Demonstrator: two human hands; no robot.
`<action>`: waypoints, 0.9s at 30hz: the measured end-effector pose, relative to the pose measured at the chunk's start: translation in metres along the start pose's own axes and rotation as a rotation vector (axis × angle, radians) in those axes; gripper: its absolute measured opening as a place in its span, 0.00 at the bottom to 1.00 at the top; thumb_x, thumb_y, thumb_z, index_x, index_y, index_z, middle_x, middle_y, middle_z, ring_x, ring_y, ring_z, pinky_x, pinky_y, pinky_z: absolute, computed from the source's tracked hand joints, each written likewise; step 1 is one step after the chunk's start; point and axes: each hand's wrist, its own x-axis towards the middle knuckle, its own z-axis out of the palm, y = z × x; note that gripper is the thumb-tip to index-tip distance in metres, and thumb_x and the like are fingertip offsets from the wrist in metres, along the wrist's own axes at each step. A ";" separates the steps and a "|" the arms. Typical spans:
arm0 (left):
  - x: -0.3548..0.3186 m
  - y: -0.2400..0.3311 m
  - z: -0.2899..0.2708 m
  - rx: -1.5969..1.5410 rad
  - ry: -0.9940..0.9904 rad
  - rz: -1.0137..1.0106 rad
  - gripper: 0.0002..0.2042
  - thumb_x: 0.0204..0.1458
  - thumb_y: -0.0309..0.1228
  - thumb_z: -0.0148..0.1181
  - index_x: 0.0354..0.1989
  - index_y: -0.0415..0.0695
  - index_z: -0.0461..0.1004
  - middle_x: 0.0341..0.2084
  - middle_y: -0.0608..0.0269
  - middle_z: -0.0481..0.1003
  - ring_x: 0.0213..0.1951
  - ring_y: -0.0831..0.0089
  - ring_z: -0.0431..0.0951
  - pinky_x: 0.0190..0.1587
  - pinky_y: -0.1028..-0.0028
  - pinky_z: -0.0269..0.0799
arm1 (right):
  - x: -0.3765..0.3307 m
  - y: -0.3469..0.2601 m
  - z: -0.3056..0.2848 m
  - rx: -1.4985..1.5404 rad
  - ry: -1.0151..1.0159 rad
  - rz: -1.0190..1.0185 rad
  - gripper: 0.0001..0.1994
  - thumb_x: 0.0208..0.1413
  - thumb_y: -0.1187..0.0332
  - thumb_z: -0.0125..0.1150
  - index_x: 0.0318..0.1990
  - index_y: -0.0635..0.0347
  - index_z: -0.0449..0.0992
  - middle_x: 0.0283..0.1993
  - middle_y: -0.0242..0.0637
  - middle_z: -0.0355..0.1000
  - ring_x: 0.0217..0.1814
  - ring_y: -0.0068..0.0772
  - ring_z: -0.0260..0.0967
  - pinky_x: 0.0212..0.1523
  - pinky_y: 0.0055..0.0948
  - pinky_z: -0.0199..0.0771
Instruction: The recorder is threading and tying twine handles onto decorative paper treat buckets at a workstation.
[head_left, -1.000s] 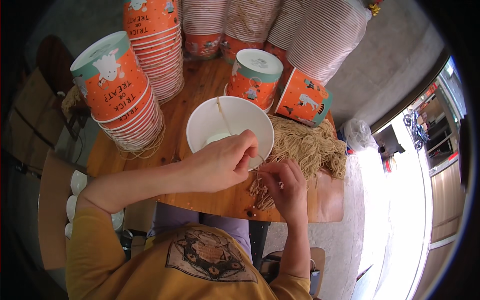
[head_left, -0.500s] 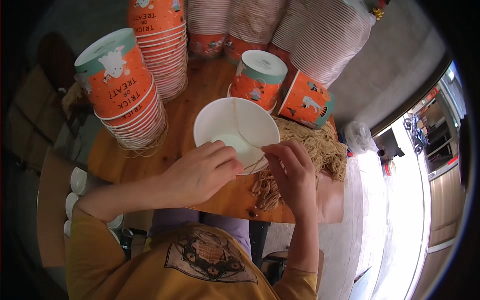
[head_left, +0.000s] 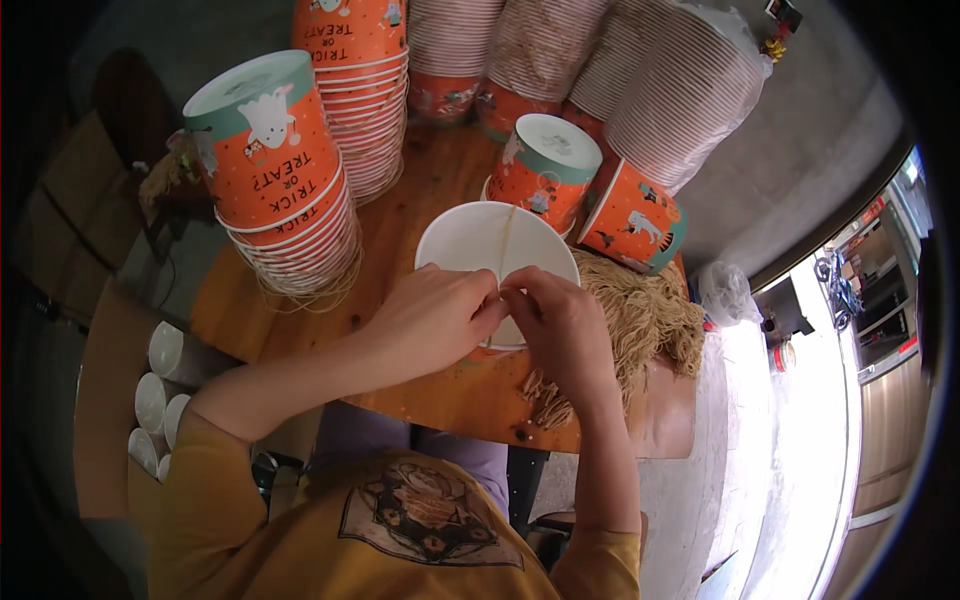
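Drawn together since half a second earlier, a person's left hand (head_left: 435, 310) and right hand (head_left: 565, 325) met above the near side of a white-lined bucket (head_left: 450, 240), each pinching, thumb to finger, a thin tan cord (head_left: 507, 235); exactly what lay between the fingertips was hidden. Nearest the camera was the worker's yellow shirt (head_left: 300, 530), its printed panel facing up. The bucket stood mouth up near the front edge of a wooden table (head_left: 440, 390), directly before the worker. Its cord appeared already secured at the far rim, while the near end, gathered in the fingers, looked unfinished. That strand ran straighter than the slack curve of the earlier frame. Just right of the bucket, a loose tan hank (head_left: 650, 310) spilled toward the table's edge. At left, a stack of orange buckets (head_left: 270, 190), bottoms up, trailed cord loops around its lower rims and looked already dealt with. Past the working bucket sat an upturned bucket (head_left: 545, 190) and, beside it, a sideways bucket (head_left: 635, 220); neither clearly showed a cord. Farther back rose plastic-wrapped stacks (head_left: 680, 100), whose state could not be judged. Stacks and hank kept their arrangement, though the whole tabletop sat farther right in view.
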 end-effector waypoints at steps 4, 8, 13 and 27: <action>0.002 -0.011 0.009 0.111 0.070 0.184 0.05 0.49 0.28 0.56 0.27 0.40 0.70 0.24 0.57 0.73 0.32 0.56 0.74 0.38 0.62 0.66 | 0.003 -0.005 0.000 -0.116 0.006 0.083 0.05 0.58 0.68 0.54 0.32 0.57 0.68 0.26 0.43 0.73 0.28 0.50 0.73 0.27 0.46 0.72; -0.004 -0.007 0.007 0.067 0.098 0.300 0.08 0.45 0.30 0.59 0.20 0.41 0.71 0.22 0.56 0.71 0.33 0.55 0.73 0.42 0.60 0.65 | 0.011 0.000 0.007 -0.228 0.092 0.098 0.06 0.58 0.68 0.52 0.31 0.58 0.66 0.22 0.47 0.72 0.26 0.54 0.72 0.25 0.49 0.71; -0.023 -0.014 -0.002 -0.001 0.032 0.307 0.07 0.47 0.28 0.60 0.28 0.40 0.69 0.30 0.56 0.67 0.40 0.59 0.69 0.42 0.61 0.66 | 0.013 -0.007 0.015 -0.250 0.032 0.087 0.06 0.58 0.68 0.52 0.31 0.59 0.66 0.19 0.50 0.71 0.23 0.56 0.72 0.24 0.50 0.72; -0.013 -0.020 -0.004 0.165 0.007 0.587 0.07 0.47 0.26 0.57 0.31 0.38 0.68 0.31 0.57 0.67 0.39 0.60 0.69 0.43 0.65 0.70 | 0.018 -0.005 0.012 -0.216 0.008 0.107 0.07 0.58 0.68 0.52 0.30 0.61 0.66 0.24 0.49 0.73 0.28 0.55 0.73 0.30 0.51 0.72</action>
